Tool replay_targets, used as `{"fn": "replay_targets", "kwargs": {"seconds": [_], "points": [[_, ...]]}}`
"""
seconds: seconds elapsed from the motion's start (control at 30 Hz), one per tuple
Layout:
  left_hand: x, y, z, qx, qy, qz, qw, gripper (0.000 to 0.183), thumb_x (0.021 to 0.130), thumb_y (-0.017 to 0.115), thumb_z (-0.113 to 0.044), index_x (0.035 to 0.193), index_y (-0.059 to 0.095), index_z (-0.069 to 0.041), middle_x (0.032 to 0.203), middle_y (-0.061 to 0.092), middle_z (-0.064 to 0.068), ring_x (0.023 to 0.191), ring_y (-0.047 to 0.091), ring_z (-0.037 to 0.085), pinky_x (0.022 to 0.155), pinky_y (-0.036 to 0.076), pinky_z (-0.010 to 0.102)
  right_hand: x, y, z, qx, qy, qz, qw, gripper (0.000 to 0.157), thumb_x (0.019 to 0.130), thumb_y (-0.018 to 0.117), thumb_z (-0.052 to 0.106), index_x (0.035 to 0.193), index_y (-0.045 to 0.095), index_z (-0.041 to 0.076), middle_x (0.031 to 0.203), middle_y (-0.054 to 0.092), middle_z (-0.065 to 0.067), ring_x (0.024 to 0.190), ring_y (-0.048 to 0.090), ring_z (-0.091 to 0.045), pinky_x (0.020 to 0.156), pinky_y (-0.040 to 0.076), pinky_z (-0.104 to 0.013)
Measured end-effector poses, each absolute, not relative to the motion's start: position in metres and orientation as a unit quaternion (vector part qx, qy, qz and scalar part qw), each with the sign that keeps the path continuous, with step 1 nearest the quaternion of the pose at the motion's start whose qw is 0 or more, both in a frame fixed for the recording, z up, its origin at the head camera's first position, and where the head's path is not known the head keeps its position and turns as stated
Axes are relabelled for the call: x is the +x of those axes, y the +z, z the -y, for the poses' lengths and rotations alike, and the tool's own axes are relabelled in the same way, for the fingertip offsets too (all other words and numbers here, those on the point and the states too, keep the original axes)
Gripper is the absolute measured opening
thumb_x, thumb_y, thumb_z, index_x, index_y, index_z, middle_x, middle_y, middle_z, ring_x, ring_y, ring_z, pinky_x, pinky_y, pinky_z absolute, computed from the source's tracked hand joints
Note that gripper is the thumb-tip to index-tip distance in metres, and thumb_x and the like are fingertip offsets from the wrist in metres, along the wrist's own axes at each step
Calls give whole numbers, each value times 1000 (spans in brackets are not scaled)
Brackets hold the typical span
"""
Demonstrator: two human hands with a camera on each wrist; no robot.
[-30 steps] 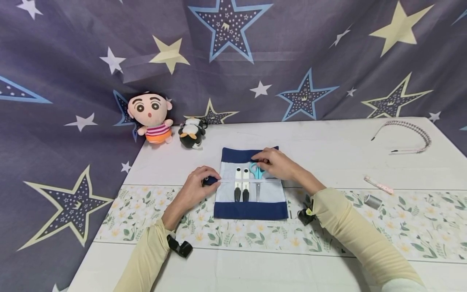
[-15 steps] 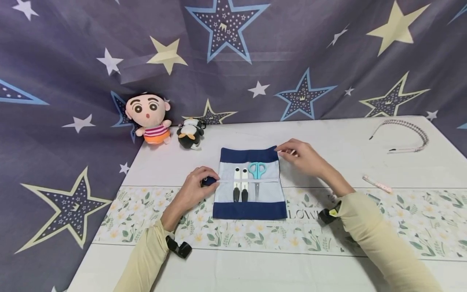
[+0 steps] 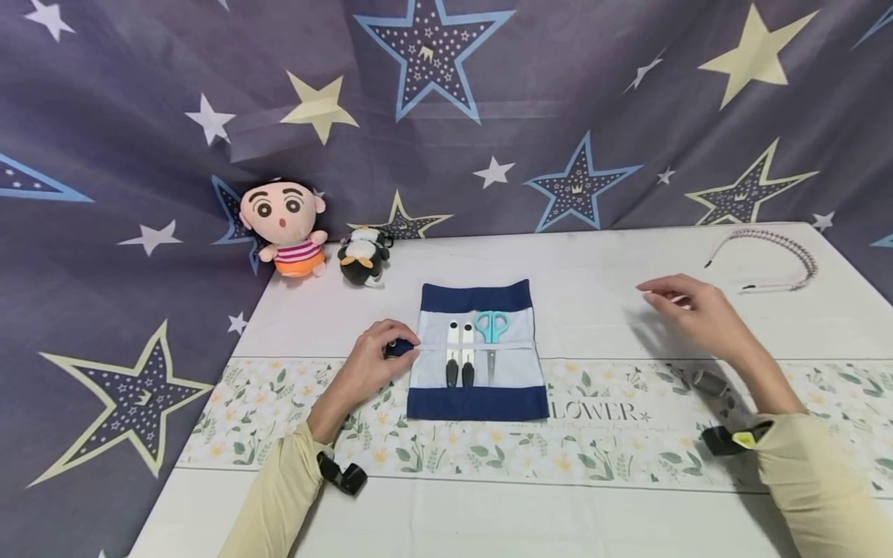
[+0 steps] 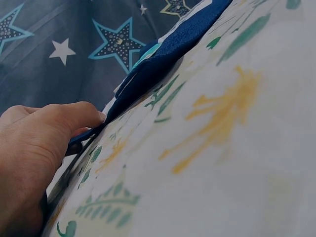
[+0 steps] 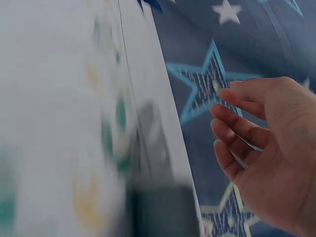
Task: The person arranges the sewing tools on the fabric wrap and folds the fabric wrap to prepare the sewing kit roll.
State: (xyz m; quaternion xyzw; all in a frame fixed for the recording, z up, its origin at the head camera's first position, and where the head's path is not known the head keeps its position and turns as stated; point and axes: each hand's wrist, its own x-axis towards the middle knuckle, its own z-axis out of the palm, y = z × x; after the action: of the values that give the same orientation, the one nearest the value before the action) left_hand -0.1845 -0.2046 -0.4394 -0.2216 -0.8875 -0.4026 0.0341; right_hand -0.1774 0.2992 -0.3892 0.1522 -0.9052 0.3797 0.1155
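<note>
A fabric tool roll (image 3: 477, 404) with navy bands and a pale blue middle lies unrolled on the table. Under its pale elastic strip sit two slim white tools (image 3: 460, 345) with black ends and a pair of turquoise scissors (image 3: 491, 329). At the roll's left edge, my left hand (image 3: 370, 356) pinches the fabric by its navy tab (image 3: 400, 347); the left wrist view shows thumb and fingers on the navy cloth (image 4: 148, 71). My right hand (image 3: 698, 314) hovers over the right side of the table, fingers loosely bent and nothing between them in the right wrist view.
A grey thread spool (image 3: 710, 382) lies below my right hand. Farther back right is a headband (image 3: 795, 248). A plush doll (image 3: 293, 229) and a penguin plush (image 3: 363, 257) sit at the back left, before a starry curtain (image 3: 446, 170). A flowered runner (image 3: 481, 453) crosses the table.
My right hand has left the scissors, passed the roll's upper right corner and moved away to the right. The left hand has stayed at the left edge.
</note>
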Motion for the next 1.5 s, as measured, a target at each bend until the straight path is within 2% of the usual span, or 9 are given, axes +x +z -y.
{"fn": "replay_targets", "kwargs": {"seconds": [0.1,0.17,0.33,0.5,0.67,0.77,0.97,1.27,1.5], "points": [[-184,-440,205,-221,-403,888,33,10,95,76,-18,105,77,-16,118,66,-1,113,57,22,93,49,46,-165,-394,-325,116,371,915,110,26,105,62,15,126,71,2,116,69,-21,89,54,11,75,43,-11],[-184,-440,205,-220,-402,888,34,10,95,76,-18,104,77,-16,118,66,-1,113,57,22,93,49,47,-156,-399,-339,90,369,919,102,28,106,61,18,127,70,1,115,68,-17,86,55,10,67,47,-15],[-185,-440,204,-224,-400,888,36,10,95,76,-17,104,77,-15,118,66,0,113,57,23,94,49,47,-138,-409,-365,45,361,928,78,33,108,57,20,132,65,-2,111,65,-12,76,60,-1,52,51,-29],[-185,-440,204,-225,-401,887,36,11,95,76,-18,105,77,-15,118,66,1,113,58,23,94,49,47,-127,-417,-378,24,325,942,76,34,109,56,20,130,64,-6,105,67,-24,71,55,-3,51,45,-30],[-185,-440,203,-221,-405,887,33,11,94,76,-18,105,77,-15,119,66,1,113,57,24,93,49,47,-120,-423,-389,9,309,949,55,35,107,61,21,125,65,-9,108,68,-29,74,52,8,54,44,-24],[-185,-440,204,-222,-405,886,33,11,95,76,-19,105,77,-15,118,66,1,113,57,24,92,50,47,-115,-424,-393,1,307,951,42,37,105,64,24,122,67,-8,105,69,-27,74,53,10,56,46,-23],[-185,-440,205,-222,-407,886,32,11,95,75,-20,106,77,-15,118,65,0,112,57,23,91,50,47,-107,-426,-394,2,311,950,20,35,105,64,23,122,66,-8,96,67,-16,65,51,-10,51,42,-30],[-185,-439,205,-219,-409,885,31,10,95,76,-18,105,77,-15,118,65,0,112,57,23,91,50,46,-109,-429,-391,18,280,959,48,22,96,74,8,109,68,-8,89,66,-11,67,50,-8,52,43,-28],[-185,-440,205,-222,-409,884,33,11,95,75,-18,105,77,-15,118,66,1,111,57,23,91,50,46,-110,-428,-388,3,263,963,53,22,99,71,12,108,67,-7,84,63,-9,67,48,-14,52,40,-28]]}}
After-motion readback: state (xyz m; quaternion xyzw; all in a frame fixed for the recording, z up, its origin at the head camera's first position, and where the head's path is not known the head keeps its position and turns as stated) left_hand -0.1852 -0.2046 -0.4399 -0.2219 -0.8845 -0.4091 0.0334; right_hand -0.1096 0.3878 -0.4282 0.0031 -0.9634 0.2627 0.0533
